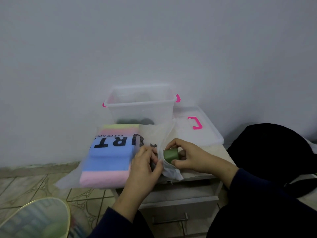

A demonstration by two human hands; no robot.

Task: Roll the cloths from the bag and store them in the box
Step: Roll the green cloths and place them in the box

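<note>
My right hand (192, 157) has its grip closed around a small green cloth (170, 155), rolled into a short cylinder; my thumb sits under it and my fingers curl over the top and far end. The roll lies just at the mouth of the translucent bag (154, 134), its near end touching the bag's white edge. My left hand (145, 162) pinches that same edge of the bag, fingers closed on the film and on something dark beneath it that I cannot make out.

Left of the green cloth, inside the bag, lies a flat stack of cloths (109, 155) in yellow, blue and pink bands with black lettering. Beyond the green cloth stands the clear box (139, 105) with pink latches, open, with 2 or 3 dark rolled shapes at its bottom. The box's lid (197, 127) lies flat beyond and right of the green cloth. All of this rests on a small table (197, 176).
</note>
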